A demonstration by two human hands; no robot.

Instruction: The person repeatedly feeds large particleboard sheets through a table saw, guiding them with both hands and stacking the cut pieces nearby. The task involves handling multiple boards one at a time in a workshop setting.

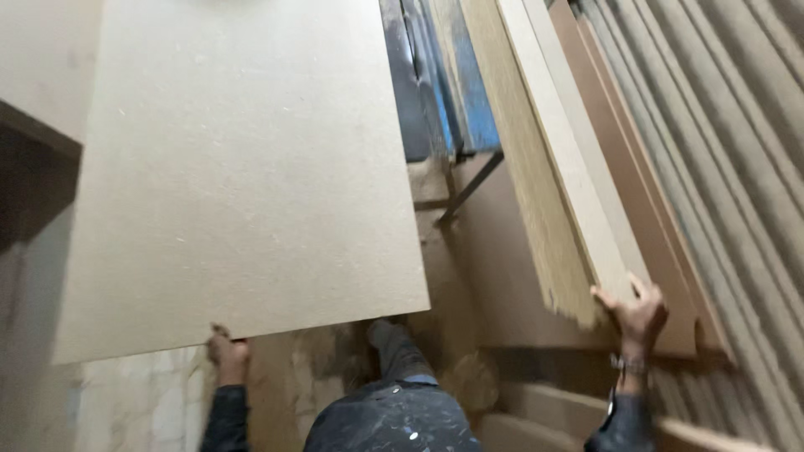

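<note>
Two hands in view, both ours. Left hand [228,351] grips the bottom edge of one big board [243,176]: pale beige, flat, speckled fibre face, square-cut corner, held tilted and filling the left of the frame. Right hand [634,314] is clamped on the low corner of a leaning stack [578,209] of boards, at least four; the nearest is coarse chipboard with a ragged edge. Behind the stack sits a corrugated wall [729,125]. One blue panel [469,75] stands further back, centre.
</note>
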